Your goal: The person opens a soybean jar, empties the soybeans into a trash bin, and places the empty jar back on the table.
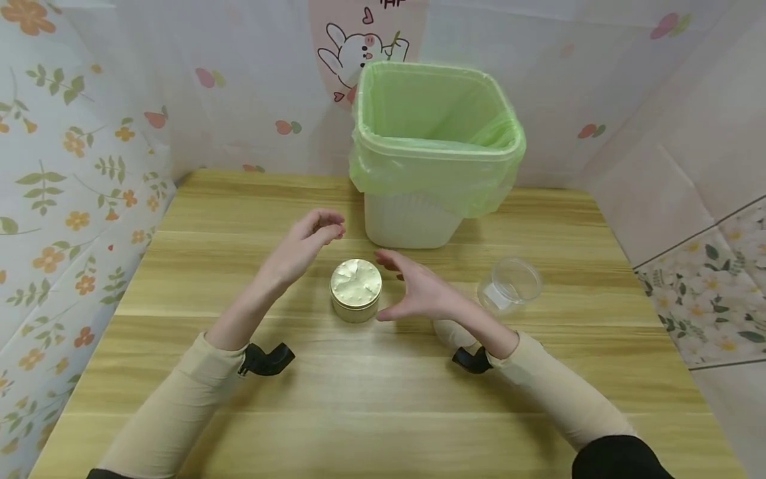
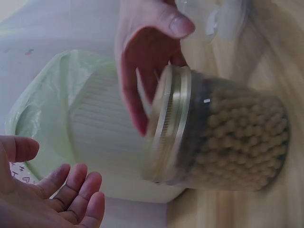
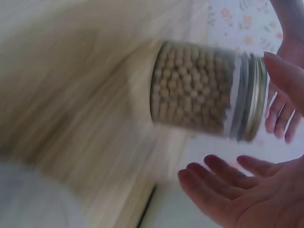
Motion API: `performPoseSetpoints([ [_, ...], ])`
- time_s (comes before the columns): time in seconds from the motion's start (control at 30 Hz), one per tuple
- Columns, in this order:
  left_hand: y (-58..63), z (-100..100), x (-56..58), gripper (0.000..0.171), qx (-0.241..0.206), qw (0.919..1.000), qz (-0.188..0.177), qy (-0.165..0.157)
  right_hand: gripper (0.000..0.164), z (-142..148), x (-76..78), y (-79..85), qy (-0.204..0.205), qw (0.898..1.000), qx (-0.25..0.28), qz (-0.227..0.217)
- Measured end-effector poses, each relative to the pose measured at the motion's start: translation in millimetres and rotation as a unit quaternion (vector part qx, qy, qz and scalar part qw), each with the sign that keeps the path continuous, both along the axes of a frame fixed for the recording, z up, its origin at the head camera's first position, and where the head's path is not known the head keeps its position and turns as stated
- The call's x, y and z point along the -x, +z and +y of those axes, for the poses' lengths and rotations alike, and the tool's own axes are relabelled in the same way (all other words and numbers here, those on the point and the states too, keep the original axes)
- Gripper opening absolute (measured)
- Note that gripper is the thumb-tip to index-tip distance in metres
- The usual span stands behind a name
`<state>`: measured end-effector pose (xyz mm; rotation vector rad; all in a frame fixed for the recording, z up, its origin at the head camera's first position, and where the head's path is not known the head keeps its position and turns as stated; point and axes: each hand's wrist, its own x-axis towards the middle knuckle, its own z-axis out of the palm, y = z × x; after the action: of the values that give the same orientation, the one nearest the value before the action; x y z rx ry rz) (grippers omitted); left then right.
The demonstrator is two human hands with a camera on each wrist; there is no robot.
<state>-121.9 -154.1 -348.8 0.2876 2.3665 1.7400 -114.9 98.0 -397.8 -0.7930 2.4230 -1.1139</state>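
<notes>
A jar (image 1: 356, 293) stands upright on the wooden table, its gold lid (image 1: 356, 283) crinkled on top. Through its clear wall (image 2: 242, 137) many small round beige beans or balls show in both wrist views. My left hand (image 1: 299, 247) hovers to the upper left of the jar, fingers loosely bent, with nothing in it. On the other side my right hand (image 1: 421, 289) spreads its thumb and fingers toward the jar, apart from it in the head view. In the right wrist view the right thumb (image 3: 285, 78) overlaps the lid's edge.
A white bin (image 1: 413, 219) lined with a green bag (image 1: 437, 166) stands behind the jar. To the right is a clear plastic container (image 1: 514, 283). A pale, clear round piece (image 1: 451, 332) lies partly under the right forearm. Patterned walls border the table (image 1: 359, 412).
</notes>
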Motion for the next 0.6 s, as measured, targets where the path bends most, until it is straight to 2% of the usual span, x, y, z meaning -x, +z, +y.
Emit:
performPoseSetpoints([
  [0.17,-14.9,1,-8.7,0.044,0.027,0.9996,0.0,-0.006,0.115,-20,-1.6,-6.8,-0.005,1.0,-0.016,-0.015],
  [0.37,-28.0,5,-15.4,0.044,0.032,0.9995,0.005,-0.009,0.121,-33,-4.7,-12.6,-0.034,0.998,-0.039,-0.021],
  [0.47,-33.1,5,-17.2,0.043,0.034,0.9994,0.005,-0.005,0.121,-38,-5.4,-16.0,-0.047,0.998,-0.04,-0.021],
  [0.6,-36.3,6,-19.1,0.043,0.037,0.9993,0.0,-0.003,0.113,-41,-6.0,-20.7,-0.061,0.998,-0.028,-0.014],
])
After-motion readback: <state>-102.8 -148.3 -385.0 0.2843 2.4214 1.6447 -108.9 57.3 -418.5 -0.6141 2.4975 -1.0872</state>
